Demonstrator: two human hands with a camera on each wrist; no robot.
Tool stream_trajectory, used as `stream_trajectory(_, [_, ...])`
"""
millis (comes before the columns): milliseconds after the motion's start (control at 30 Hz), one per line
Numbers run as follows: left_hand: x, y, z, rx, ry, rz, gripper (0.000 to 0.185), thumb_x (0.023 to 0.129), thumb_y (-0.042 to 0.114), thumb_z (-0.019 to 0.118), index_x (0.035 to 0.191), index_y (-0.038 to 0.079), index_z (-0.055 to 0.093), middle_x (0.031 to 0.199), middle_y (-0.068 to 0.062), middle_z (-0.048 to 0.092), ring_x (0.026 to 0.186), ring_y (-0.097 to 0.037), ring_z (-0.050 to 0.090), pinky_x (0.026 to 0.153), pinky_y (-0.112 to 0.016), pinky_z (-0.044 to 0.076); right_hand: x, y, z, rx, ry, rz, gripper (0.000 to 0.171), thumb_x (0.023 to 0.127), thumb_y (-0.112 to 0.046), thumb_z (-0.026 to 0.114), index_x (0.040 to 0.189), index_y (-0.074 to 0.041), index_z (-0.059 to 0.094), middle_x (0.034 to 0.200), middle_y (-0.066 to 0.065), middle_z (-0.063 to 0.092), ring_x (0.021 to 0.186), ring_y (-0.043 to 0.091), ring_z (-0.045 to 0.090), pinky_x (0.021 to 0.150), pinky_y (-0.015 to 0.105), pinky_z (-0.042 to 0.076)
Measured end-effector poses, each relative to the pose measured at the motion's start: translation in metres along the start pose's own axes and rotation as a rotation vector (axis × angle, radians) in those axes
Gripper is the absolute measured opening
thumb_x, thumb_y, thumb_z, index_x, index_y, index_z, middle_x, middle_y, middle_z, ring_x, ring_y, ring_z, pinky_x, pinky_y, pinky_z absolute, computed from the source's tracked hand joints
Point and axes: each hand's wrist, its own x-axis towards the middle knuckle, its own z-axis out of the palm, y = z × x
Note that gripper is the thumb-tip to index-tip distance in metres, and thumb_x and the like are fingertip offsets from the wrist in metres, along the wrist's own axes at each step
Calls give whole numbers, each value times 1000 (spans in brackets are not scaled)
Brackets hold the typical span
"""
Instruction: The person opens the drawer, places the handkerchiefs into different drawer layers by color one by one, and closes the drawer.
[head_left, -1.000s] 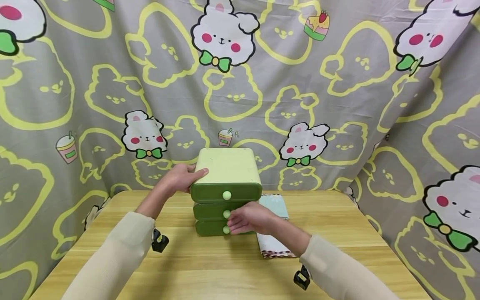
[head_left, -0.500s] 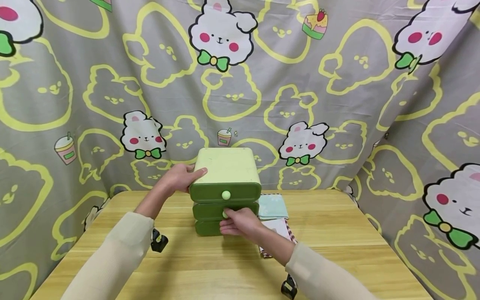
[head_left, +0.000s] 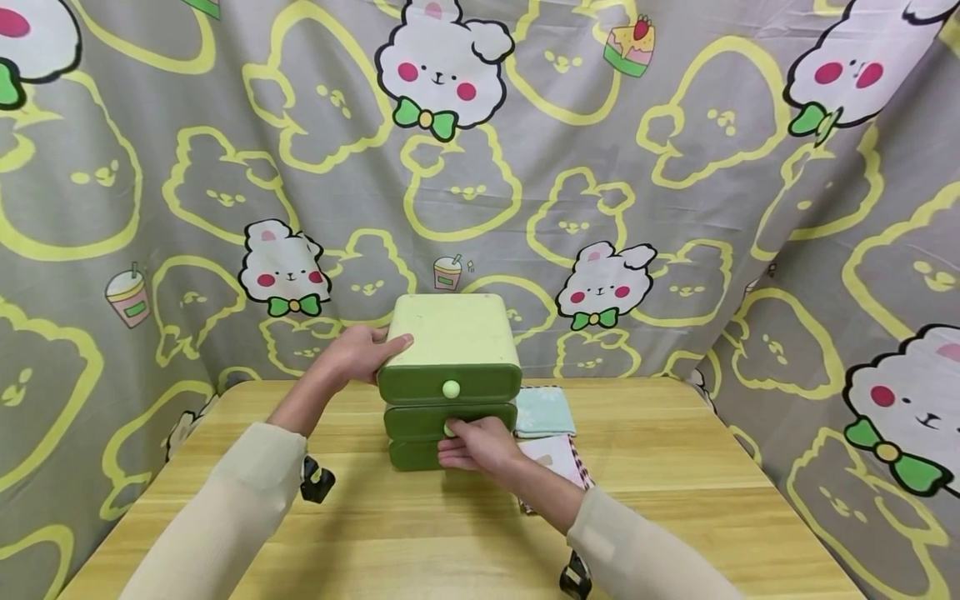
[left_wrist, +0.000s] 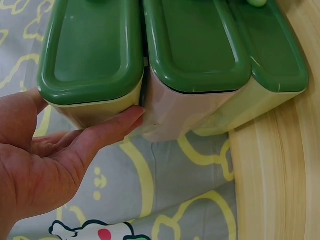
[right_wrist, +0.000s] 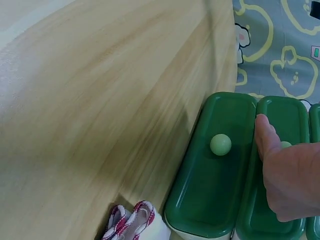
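A small light-yellow chest of drawers [head_left: 453, 329] with three dark-green drawer fronts stands on the table. My left hand [head_left: 362, 354] grips its upper left corner, thumb on top and fingers along the side. In the left wrist view, that hand [left_wrist: 75, 145] spans the side of the top drawer [left_wrist: 95, 55]. At the middle drawer [head_left: 408, 423], my right hand [head_left: 483, 446] pinches the round pale-green knob [head_left: 449, 429], thumb above and the other fingers extended below. The right wrist view shows part of this knob [right_wrist: 285, 144] beside the hand. The bottom drawer's knob [right_wrist: 220, 144] is uncovered there.
To the right of the chest lie a folded light-blue cloth [head_left: 545, 412] and a white cloth [head_left: 551, 458] with a red checked edge, partly behind my right forearm. A patterned curtain [head_left: 465, 208] hangs behind the wooden table [head_left: 660, 500].
My right hand has moved left from beside the knobs onto the middle knob, uncovering more of the white cloth. The left hand keeps its grip on the chest's corner.
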Motion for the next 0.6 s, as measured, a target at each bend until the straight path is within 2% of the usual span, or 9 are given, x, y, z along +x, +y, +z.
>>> stream_trajectory(267, [-1,1,0,-18,1,-12,61,102,47,58,136,-3,60,77,-5,66,68,-15,65,71,-34,59,-5,-7,2,23,-6,30,39,106,-18,54,123,17,58,119,34,66,107,39,72,85,36,61])
stream_trajectory(600, [-2,2,0,-45,-32,-19,60,103,47,57,136,-3,60,78,-5,66,69,-15,64,70,-33,58,-21,-7,1,15,-57,60,39,105,-18,57,123,16,59,115,32,69,98,34,75,87,38,60])
